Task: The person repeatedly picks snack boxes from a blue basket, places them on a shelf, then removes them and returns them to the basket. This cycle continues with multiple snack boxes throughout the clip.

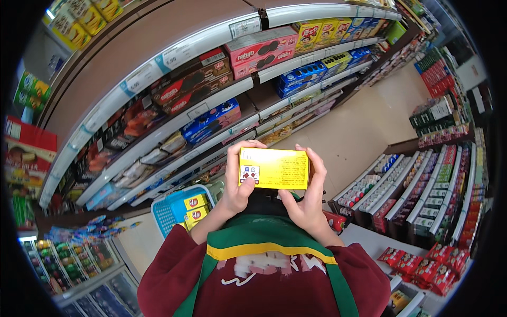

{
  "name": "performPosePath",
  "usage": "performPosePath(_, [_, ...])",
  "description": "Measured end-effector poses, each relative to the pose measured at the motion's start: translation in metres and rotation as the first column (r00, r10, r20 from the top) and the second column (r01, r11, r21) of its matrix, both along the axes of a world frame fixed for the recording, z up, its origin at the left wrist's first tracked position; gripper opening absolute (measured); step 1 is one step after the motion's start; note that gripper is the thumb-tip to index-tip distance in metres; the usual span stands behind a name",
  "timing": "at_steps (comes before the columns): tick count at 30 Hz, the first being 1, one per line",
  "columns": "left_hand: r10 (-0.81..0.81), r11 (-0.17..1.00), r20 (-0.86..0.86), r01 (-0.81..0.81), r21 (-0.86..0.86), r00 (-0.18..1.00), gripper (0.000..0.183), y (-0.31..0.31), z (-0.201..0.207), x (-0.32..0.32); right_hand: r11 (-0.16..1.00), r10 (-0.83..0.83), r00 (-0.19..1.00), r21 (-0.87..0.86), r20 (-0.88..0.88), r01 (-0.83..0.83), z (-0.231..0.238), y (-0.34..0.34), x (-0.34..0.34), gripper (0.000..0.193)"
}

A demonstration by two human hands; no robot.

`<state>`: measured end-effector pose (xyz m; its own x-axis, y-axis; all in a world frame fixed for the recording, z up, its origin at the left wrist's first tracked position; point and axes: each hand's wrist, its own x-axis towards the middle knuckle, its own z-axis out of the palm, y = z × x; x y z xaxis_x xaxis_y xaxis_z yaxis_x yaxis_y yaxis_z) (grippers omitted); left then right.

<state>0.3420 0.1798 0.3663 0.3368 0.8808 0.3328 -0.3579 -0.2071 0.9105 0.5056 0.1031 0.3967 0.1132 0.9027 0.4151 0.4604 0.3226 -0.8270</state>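
Observation:
A yellow box with small dark print and a little picture at its left end is held level in front of my chest. My left hand grips its left end, the thumb lying on the printed face. On the right end, my right hand has its fingers along the side and its thumb at the lower edge. Below and to the left stands a blue plastic basket, with yellow boxes in it that look much alike. The underside of the held box is hidden.
Shelves of snack boxes run along the left and front, with a pink biscuit box among them. To the right stands a tiered rack of small packs. Red packets lie at the lower right. Tiled floor shows between.

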Motion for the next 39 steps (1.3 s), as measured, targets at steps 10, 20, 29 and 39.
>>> performPosePath(10, [0.151, 0.976, -0.233, -0.183, -0.120, 0.961, 0.067, -0.099, -0.015, 0.064, 0.959, 0.260, 0.953, -0.153, 0.156, -0.237, 0.002, -0.070, 0.098, 0.072])
performPosePath(20, [0.302, 0.922, -0.324, -0.361, -0.140, 0.897, 0.051, -0.206, -0.008, 0.116, 0.906, 0.365, 0.929, -0.251, 0.055, -0.341, -0.007, -0.143, 0.155, 0.067])
performPosePath(29, [0.442, 0.866, -0.292, -0.488, -0.109, 0.848, 0.048, -0.271, -0.014, 0.060, 0.764, 0.643, 0.747, -0.217, 0.168, -0.608, -0.001, -0.155, 0.109, 0.069])
performPosePath(39, [0.383, 0.907, -0.620, -0.405, 0.112, 0.685, 0.064, -0.323, -0.015, -0.057, 0.664, 0.746, 0.618, -0.352, 0.250, -0.659, 0.003, -0.168, -0.001, 0.063])
